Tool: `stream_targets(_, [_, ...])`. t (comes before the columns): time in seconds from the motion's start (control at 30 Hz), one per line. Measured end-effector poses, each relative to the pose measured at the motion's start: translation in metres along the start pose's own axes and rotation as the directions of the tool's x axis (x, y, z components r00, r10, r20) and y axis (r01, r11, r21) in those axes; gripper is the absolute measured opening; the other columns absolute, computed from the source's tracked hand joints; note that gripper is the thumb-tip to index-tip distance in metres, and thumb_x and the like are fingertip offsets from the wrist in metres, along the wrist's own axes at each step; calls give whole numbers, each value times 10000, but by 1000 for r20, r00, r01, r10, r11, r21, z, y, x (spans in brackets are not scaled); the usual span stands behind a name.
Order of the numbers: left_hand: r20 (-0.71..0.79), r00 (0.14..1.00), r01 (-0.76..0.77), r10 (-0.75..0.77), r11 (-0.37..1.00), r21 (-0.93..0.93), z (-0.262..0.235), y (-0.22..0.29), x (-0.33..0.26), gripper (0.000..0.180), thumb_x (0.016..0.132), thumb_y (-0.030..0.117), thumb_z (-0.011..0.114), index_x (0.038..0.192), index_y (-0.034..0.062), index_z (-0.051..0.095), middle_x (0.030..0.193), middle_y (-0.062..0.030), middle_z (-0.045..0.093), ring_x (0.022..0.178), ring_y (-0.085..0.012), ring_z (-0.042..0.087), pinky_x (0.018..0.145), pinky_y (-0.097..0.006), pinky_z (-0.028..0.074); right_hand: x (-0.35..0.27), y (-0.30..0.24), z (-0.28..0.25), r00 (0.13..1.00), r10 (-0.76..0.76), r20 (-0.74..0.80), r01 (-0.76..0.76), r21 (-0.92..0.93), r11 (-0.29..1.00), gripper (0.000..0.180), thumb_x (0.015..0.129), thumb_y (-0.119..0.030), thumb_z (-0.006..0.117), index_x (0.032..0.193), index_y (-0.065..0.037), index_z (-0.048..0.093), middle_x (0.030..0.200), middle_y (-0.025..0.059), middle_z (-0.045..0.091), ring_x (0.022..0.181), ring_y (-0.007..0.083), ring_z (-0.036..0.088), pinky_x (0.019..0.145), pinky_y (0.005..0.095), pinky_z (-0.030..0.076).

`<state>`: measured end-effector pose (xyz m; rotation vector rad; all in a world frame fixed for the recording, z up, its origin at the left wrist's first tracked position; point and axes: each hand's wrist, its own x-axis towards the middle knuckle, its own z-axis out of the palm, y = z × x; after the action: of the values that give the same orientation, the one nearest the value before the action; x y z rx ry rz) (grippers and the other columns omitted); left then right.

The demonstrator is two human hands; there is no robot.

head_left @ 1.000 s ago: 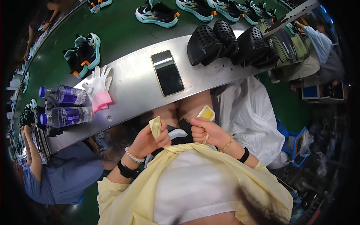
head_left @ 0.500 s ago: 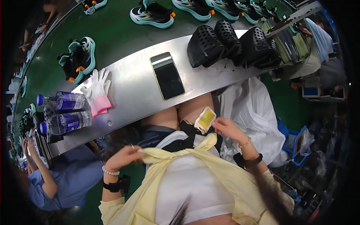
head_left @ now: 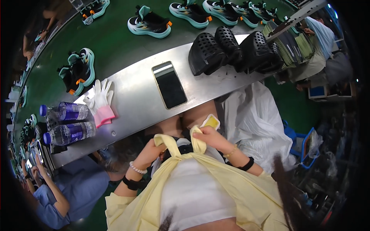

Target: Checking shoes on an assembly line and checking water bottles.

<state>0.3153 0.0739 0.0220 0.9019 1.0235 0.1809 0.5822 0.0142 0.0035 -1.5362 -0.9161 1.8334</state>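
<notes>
Both my hands are at the waist of my pale yellow shirt [head_left: 154,186], whose front ends are crossed over my white top [head_left: 196,188]. One shirt end is gripped in my left hand [head_left: 151,151], its loop of cloth standing up above the fingers. The other end is held in my right hand [head_left: 210,138], bent over between thumb and fingers. Just beyond the right hand, a yellow card in a white-edged holder [head_left: 211,121] lies on my thigh, partly hidden by that hand.
On the metal bench [head_left: 135,96] lie a phone [head_left: 169,84], white gloves with pink cuffs [head_left: 102,104], two water bottles [head_left: 73,131] and black perforated shoe forms [head_left: 208,54]. Sneakers [head_left: 150,25] stand on the green surface beyond. White sheeting [head_left: 256,119] hangs at right; a co-worker in blue [head_left: 77,192] sits left.
My hands have come together toward the middle of my waist. The right hand has left the card's side and taken hold of a shirt end; the left hand's cloth is pulled up.
</notes>
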Motion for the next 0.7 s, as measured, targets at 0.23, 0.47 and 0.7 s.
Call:
stream_targets(0.23, [216,961,-274,171,670,690,-18,31,10,408,885,286,641,1156,-8,561,938,-124,634,751,-258,632,674,-373,508,13,-1,-5,980,-196,30,191,-411,891,417,951,-375,600,816,18,637,648,27,581,600,93,510,542,294,428])
stream_targets(0.47, [238,743,-565,626,395,724,-40,201,-24,467,877,253,670,1264,43,517,1147,-181,591,1064,-341,586,926,-396,461,-42,-145,-90,812,-425,-401,185,-513,838,229,941,-185,569,834,7,631,610,45,579,551,100,541,528,274,439])
stream_targets(0.7, [-99,394,-413,914,272,869,-86,265,171,423,868,209,673,1227,30,538,1023,-151,599,893,-298,600,793,-389,490,-26,-226,-181,122,-721,-682,94,-716,692,211,934,-193,577,847,-5,615,637,77,592,588,227,581,542,329,420])
